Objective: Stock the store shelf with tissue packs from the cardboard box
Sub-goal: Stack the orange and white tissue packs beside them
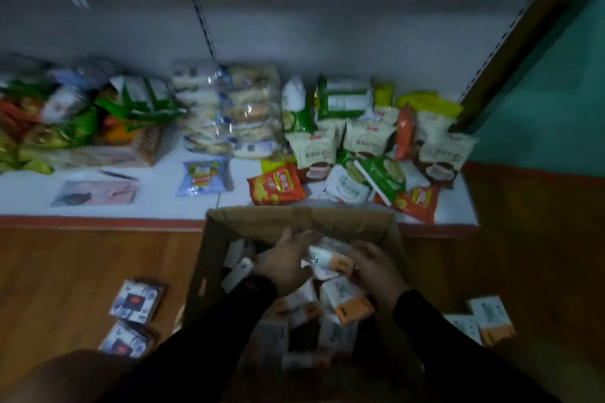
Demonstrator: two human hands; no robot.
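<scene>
Both hands are working inside the cardboard box (294, 219) of tissue packs.

The left hand (288, 263) and the right hand (376, 267) are meeting over the middle of the box, and a white-and-orange tissue pack (330, 260) is sitting between them; the right hand's fingers are curling onto its orange end, while the left hand's fingers are lying fairly straight against its white end. More tissue packs (340, 307) are lying jumbled in the box beneath them. Just beyond the box, the white shelf (157, 199) is carrying snack bags (360, 141). Two more tissue packs (484, 321) are lying on the wooden floor just right of the box, and two dark-printed packets (134, 321) are lying to its left.
</scene>
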